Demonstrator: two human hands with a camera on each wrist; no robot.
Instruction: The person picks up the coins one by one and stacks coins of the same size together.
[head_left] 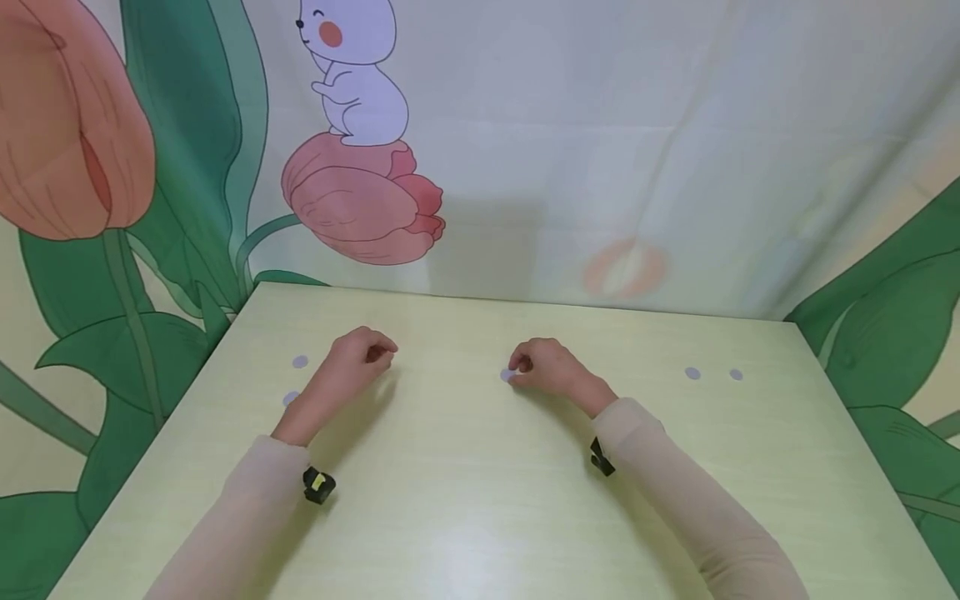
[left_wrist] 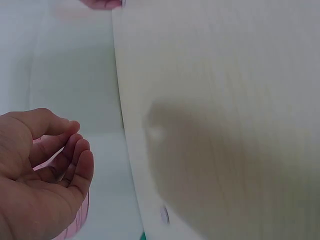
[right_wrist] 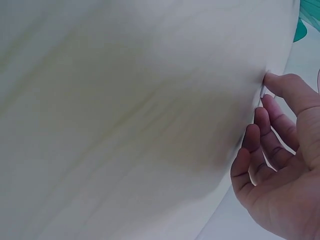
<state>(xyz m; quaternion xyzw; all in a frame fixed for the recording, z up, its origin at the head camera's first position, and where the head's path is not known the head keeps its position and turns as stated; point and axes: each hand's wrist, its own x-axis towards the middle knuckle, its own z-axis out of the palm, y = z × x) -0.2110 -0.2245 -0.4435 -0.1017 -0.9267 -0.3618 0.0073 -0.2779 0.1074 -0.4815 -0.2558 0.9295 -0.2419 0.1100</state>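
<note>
In the head view, my right hand (head_left: 551,367) is low over the table's far half, pinching a small pale lilac disc (head_left: 507,376) at its edge. The right wrist view shows that thumb and index finger (right_wrist: 287,120) close together at the tabletop, with most of the disc hidden. My left hand (head_left: 356,358) hovers above the table to the left, fingers loosely curled and thumb tip near the index tip. Nothing shows between those fingers (left_wrist: 82,162). Two similar discs lie by the left forearm, one further back (head_left: 300,362) and one partly covered (head_left: 291,399).
Two more lilac discs, an inner one (head_left: 692,373) and an outer one (head_left: 737,375), lie on the right of the pale wooden table (head_left: 465,467). Behind its back edge hangs a curtain (head_left: 525,150) printed with tulips and a white animal. Each wrist carries a small black camera.
</note>
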